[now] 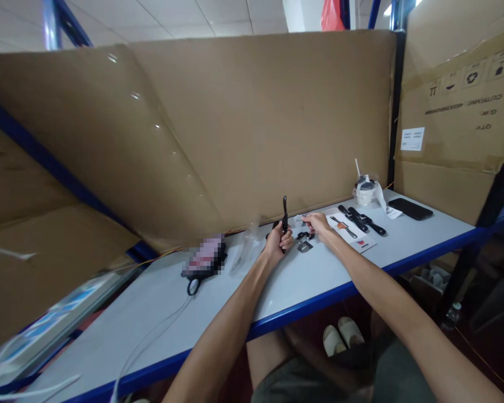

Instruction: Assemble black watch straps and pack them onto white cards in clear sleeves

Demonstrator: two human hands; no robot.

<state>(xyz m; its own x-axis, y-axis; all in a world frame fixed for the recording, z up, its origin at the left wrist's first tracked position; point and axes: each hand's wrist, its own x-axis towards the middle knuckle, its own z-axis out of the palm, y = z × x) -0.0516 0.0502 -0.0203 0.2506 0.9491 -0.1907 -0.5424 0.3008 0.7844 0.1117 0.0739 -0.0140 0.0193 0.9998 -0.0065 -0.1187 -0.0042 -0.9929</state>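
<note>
My left hand (pixel 280 239) is closed round a black watch strap (pixel 284 211) that sticks straight up out of the fist. My right hand (pixel 316 222) reaches forward just to its right with the fingers pinched on something small I cannot make out. Small dark metal parts (pixel 304 242) lie on the pale table (pixel 159 330) between and just below the two hands. Past the right hand, a white card (pixel 352 230) carries a small tool. Two more black straps (pixel 361 219) lie beside it.
A black phone (pixel 410 208) and a white cup-like container (pixel 366 190) stand at the table's far right. A blurred pink and black object (pixel 205 258) with a cable sits left of my hands. Cardboard sheets wall the back and sides. The table's blue front edge runs over my knees.
</note>
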